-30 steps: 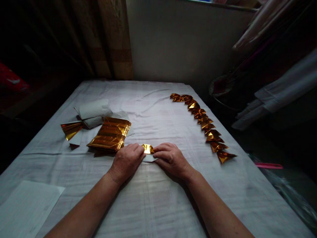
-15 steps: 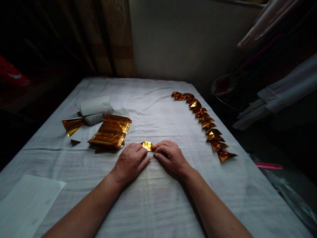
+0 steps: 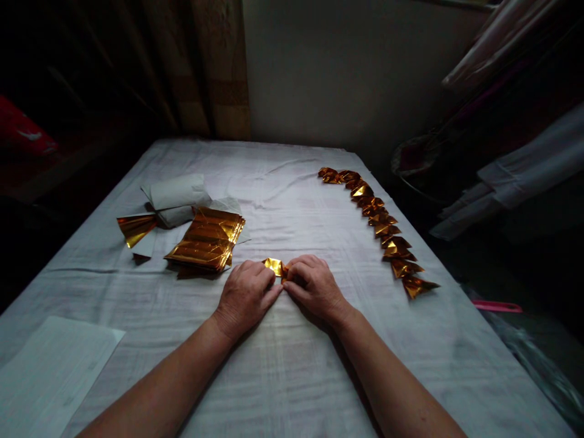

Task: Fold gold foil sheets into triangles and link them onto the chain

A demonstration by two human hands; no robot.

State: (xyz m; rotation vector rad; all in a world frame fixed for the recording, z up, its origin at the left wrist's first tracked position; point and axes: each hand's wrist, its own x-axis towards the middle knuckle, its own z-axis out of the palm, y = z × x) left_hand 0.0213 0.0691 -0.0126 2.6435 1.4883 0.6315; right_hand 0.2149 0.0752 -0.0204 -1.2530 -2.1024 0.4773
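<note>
Between my hands lies a small folded piece of gold foil paper [image 3: 274, 266], partly hidden by my fingers. My left hand [image 3: 249, 295] is closed on its left side, thumb pointing toward the middle. Closed on its right end, my right hand [image 3: 314, 286] pinches with thumb and forefinger. The two thumbs come close together in front of the foil. Left of my left hand sits a stack of gold foil sheets [image 3: 207, 237]. A curved row of folded gold foil pieces [image 3: 385, 231] runs along the right side of the table.
White cloth covers the table [image 3: 283, 377]. Behind the stack are a rolled white paper [image 3: 177, 192] and a loose gold foil sheet [image 3: 135, 229]. A white sheet of paper [image 3: 59, 371] lies at the front left. Past the right edge are a pink handle [image 3: 497, 306] and hanging clothes [image 3: 533, 158].
My thumbs have drawn in closer to each other at the near edge of the foil. The view has shifted slightly; the stack and the row look unchanged.
</note>
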